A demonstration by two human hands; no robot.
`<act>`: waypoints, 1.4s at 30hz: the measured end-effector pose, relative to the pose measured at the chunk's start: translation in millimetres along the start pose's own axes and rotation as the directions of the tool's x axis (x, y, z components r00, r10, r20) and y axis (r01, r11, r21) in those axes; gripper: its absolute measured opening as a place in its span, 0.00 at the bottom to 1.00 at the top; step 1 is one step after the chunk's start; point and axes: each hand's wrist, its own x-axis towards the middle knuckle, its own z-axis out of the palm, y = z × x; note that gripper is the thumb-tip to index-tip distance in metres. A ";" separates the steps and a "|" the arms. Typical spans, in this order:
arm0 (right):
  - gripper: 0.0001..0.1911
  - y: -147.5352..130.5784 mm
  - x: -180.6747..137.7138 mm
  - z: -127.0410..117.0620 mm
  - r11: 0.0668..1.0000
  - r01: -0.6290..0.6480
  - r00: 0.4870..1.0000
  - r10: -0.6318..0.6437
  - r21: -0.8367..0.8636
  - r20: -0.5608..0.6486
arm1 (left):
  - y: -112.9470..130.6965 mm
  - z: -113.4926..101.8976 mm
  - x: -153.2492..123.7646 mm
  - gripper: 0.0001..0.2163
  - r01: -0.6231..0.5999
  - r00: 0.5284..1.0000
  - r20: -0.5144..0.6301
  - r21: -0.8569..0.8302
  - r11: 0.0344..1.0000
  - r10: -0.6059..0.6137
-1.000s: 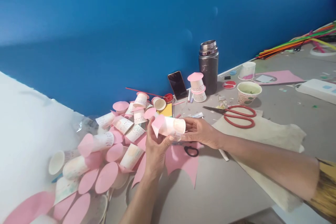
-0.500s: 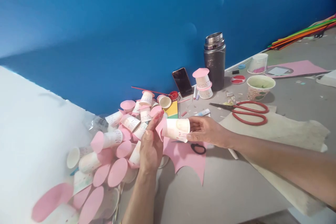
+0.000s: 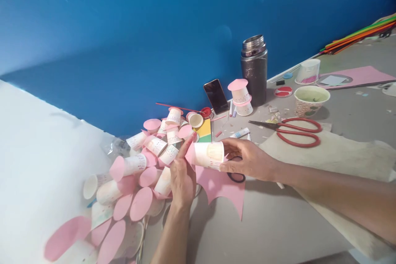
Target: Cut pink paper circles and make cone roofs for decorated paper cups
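Left hand (image 3: 182, 177) nearest, rising from 6 o'clock; grip wide and flat, fingers straight and laid against the pink disc (image 3: 189, 153) on the cup's base, closing on nothing.

Paper cup (image 3: 208, 154) held just above the counter (image 3: 272, 222), over a pink sheet (image 3: 222, 189); cup on its side, long axis running 9 to 3 o'clock, near level; disc-covered base points to 9, open mouth to 3.

Right hand (image 3: 252, 160) enters from 3 o'clock; grip closed round the cup's mouth end, fingers over the top, thumb beneath; black scissors (image 3: 236, 177) lie under this hand, partly hidden.

Judgement: the disc is being seated on the base; best done with even, flat pressure along the cup's axis, right hand bracing without crushing the thin wall; check that the disc sits centred before easing off.

Heap of cups (image 3: 145, 165) with like discs at 9 o'clock, just beside the left hand.

Farther: red scissors (image 3: 298, 132) at 2 o'clock; phone (image 3: 215, 96) and flask (image 3: 254, 70) at 12 to 1, against the blue wall (image 3: 123, 49); coloured sticks (image 3: 361, 35) farthest, at 2.
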 end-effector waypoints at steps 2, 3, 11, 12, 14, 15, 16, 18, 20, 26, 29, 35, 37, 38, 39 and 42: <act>0.24 -2.9 -1.0 0.5 1.000 -0.007 1.000 0.007 -0.008 0.001 | 2.6 1.3 -1.1 0.32 -0.059 0.998 -0.025 0.079 0.995 0.061; 0.24 -4.8 -1.8 0.7 1.000 -0.014 1.000 0.014 -0.023 0.001 | 4.1 2.2 -1.7 0.31 -0.074 0.996 -0.040 0.116 0.991 0.079; 0.18 -14.9 -7.0 2.5 0.966 -0.014 0.999 0.006 -0.259 -0.034 | 2.7 1.5 -4.9 0.19 -0.028 0.998 -0.058 0.085 0.996 0.033; 0.18 -14.7 -7.0 2.7 0.961 -0.008 0.999 -0.002 -0.275 -0.038 | 1.7 0.1 -4.8 0.18 -0.015 0.999 -0.047 0.110 0.994 0.021; 0.19 -14.5 -6.8 3.0 0.952 0.000 0.999 -0.014 -0.306 -0.042 | 0.7 -2.5 -4.3 0.18 0.011 1.000 -0.029 0.187 0.982 -0.005; 0.20 -14.7 -6.7 3.0 0.948 0.005 0.999 -0.019 -0.318 -0.042 | 0.7 -3.4 -4.1 0.17 0.019 1.000 -0.028 0.223 0.975 -0.013; 0.20 -15.0 -6.6 3.0 0.944 0.010 0.999 -0.025 -0.329 -0.040 | 1.0 -3.9 -3.9 0.16 0.023 0.999 -0.031 0.247 0.969 -0.016; 0.20 -15.8 -6.6 2.9 0.937 0.023 0.999 -0.038 -0.347 -0.037 | 2.1 -3.9 -3.4 0.15 0.033 0.999 -0.037 0.243 0.970 -0.024; 0.20 -16.3 -6.8 2.5 0.930 0.038 0.998 -0.054 -0.365 -0.033 | 3.6 -2.7 -2.8 0.15 0.052 0.998 -0.033 0.175 0.983 -0.047; 0.21 -13.6 -7.9 1.6 0.896 0.095 0.992 -0.119 -0.433 -0.029 | 8.5 1.9 -1.7 0.15 0.101 0.995 -0.030 0.054 0.993 -0.100; 0.21 -12.0 -7.7 1.5 0.866 0.118 0.988 -0.149 -0.485 -0.027 | 9.9 2.1 -1.5 0.14 0.106 0.994 -0.041 0.062 0.992 -0.104; 0.22 -10.4 -7.3 1.8 0.825 0.136 0.985 -0.173 -0.548 -0.016 | 9.8 2.6 -0.6 0.15 0.128 0.992 -0.029 0.082 0.988 -0.126; 0.21 -9.7 -7.1 1.5 0.834 0.121 0.986 -0.162 -0.538 -0.029 | 8.8 4.0 0.2 0.18 0.171 0.985 -0.022 0.019 0.985 -0.171; 0.20 -9.1 -6.7 1.0 0.854 0.107 0.988 -0.147 -0.509 -0.038 | 8.1 4.7 1.0 0.21 0.198 0.980 -0.012 -0.030 0.980 -0.198; 0.19 -8.4 -5.9 0.2 0.885 0.089 0.991 -0.123 -0.457 -0.045 | 7.2 5.3 2.1 0.25 0.222 0.975 -0.001 -0.085 0.971 -0.223; 0.18 -5.8 -1.7 -3.7 0.986 0.007 0.999 -0.015 -0.164 -0.048 | 4.4 5.2 6.6 0.34 0.239 0.970 0.005 -0.228 0.944 -0.245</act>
